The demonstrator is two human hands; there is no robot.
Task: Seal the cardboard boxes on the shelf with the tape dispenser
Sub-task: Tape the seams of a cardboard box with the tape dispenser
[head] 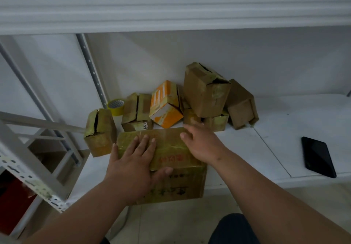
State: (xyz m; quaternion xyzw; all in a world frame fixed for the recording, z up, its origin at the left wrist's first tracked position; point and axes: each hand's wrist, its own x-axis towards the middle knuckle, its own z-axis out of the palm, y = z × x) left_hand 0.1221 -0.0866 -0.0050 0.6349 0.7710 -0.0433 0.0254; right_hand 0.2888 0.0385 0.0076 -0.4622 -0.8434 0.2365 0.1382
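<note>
A large taped cardboard box (174, 160) sits at the front edge of the white shelf (266, 148), with glossy yellowish tape across its top. My left hand (133, 164) lies flat on the top with fingers spread. My right hand (201, 141) rests on the box's far right corner, fingers curled over the back edge. Behind stand several smaller boxes: a split-topped one (100, 131) at the left, a low pair (137, 110), an orange-and-white carton (165, 105) and tall tilted ones (207, 89). A yellow tape roll (116, 107) lies near the back left. No dispenser shows.
A black phone (318, 157) lies flat on the shelf at the right. An upper shelf (171, 6) overhangs the work area. A perforated metal upright and cross braces (34, 177) stand at the left. Tiled floor shows below the shelf edge.
</note>
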